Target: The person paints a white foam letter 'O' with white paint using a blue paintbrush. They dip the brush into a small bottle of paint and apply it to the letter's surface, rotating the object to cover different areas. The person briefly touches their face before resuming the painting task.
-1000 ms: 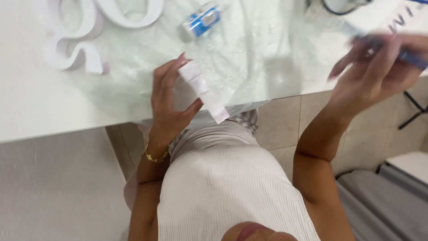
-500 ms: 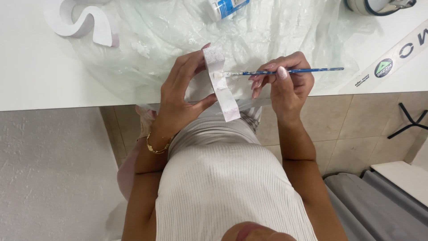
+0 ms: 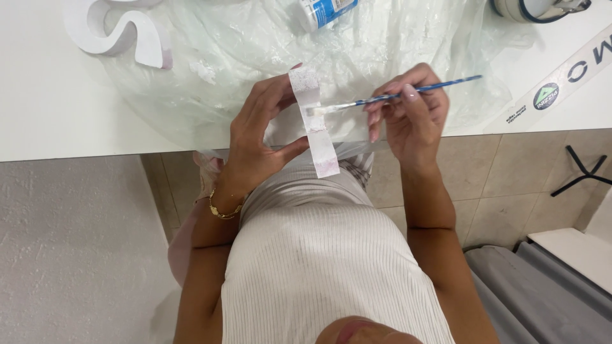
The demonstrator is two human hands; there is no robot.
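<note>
My left hand point(image 3: 258, 137) grips a white curved piece point(image 3: 313, 121) with pale pink speckles, held upright over the table's front edge. My right hand point(image 3: 411, 111) holds a thin blue-handled paintbrush point(image 3: 408, 94) level, and its whitish bristle tip touches the face of the white piece. Both hands hover above a crumpled clear plastic sheet point(image 3: 210, 57) spread on the white table point(image 3: 44, 108). A gold bracelet sits on my left wrist.
A large white block letter point(image 3: 118, 32) lies at the table's far left. A small bottle with a blue label point(image 3: 326, 9) lies on the plastic at the top. A round container point(image 3: 532, 7) sits top right, beside a printed white strip point(image 3: 561, 83). Tiled floor shows below.
My right hand came in from the right with the brush and set its tip on the white piece. My left hand turned the piece more upright. The view shifted slightly.
</note>
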